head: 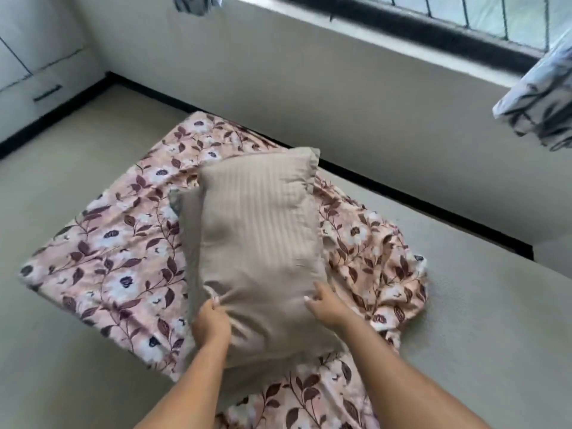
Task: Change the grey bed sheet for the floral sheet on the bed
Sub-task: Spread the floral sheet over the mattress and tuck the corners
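Both forearms reach in from the near edge, and the hands meet a beige striped pillow (pixel 250 239) at its near end. On the left hand (pixel 211 326) the grip is pinched shut on a bunched fold at the pillow's near left corner; on the right hand (pixel 325 306) the grip is spread, fingers laid flat against the pillow's near right edge. From the hands the pillow's long axis runs straight away toward the wall and window, its far end tilted up. Under the pillow, the floral sheet (pixel 117 249) already covers the bed: fairly flat to the pillow's left, rumpled in a heap to its right. My guess is the pillow goes down at the far end, both hands equally near.
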The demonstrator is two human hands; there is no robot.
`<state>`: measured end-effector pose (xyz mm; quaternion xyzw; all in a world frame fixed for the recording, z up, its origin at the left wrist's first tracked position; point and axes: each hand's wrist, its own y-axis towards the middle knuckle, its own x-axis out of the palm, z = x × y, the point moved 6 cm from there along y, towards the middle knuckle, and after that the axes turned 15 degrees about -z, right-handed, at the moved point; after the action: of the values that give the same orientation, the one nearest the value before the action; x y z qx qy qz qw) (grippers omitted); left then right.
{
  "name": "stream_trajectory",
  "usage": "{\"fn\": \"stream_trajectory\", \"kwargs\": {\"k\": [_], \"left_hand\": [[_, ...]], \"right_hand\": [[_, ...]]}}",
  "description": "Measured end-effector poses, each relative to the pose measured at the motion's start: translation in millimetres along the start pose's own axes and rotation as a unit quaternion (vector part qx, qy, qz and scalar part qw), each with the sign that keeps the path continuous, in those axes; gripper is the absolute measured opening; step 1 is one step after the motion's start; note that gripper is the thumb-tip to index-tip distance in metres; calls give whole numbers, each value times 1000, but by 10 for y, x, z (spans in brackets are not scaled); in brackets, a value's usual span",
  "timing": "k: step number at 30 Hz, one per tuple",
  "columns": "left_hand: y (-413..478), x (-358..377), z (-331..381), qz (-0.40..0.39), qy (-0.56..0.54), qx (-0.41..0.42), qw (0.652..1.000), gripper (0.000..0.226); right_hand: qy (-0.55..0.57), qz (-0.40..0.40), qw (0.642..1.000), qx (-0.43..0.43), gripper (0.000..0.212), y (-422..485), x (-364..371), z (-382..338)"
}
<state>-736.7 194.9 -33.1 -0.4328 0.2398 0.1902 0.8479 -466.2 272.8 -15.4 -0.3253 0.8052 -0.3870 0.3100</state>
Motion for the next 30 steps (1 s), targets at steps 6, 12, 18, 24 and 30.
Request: {"fn": "stream_trajectory", "kwargs": {"k": [6,12,18,24,30], "left_hand": [[-201,334,-142,71,91,39,993,51],[-1239,1547,240,-146,252,271,918,55],[-1600,2938,-87,-333,306,178,874,57],[-1778,3888,-184,-355,298,83,882,60],[-1851,4679,-166,-290,168,29,942,75]], "right_hand": [[53,74,990,109,44,-467,384,1008],[88,77,967,228,53,-695,382,2282],[36,28,976,212,60,-57,328,2976],[267,131,951,81,13,-85,168,3634],[454,165,875,-32,15,-730,-182,4487]]}}
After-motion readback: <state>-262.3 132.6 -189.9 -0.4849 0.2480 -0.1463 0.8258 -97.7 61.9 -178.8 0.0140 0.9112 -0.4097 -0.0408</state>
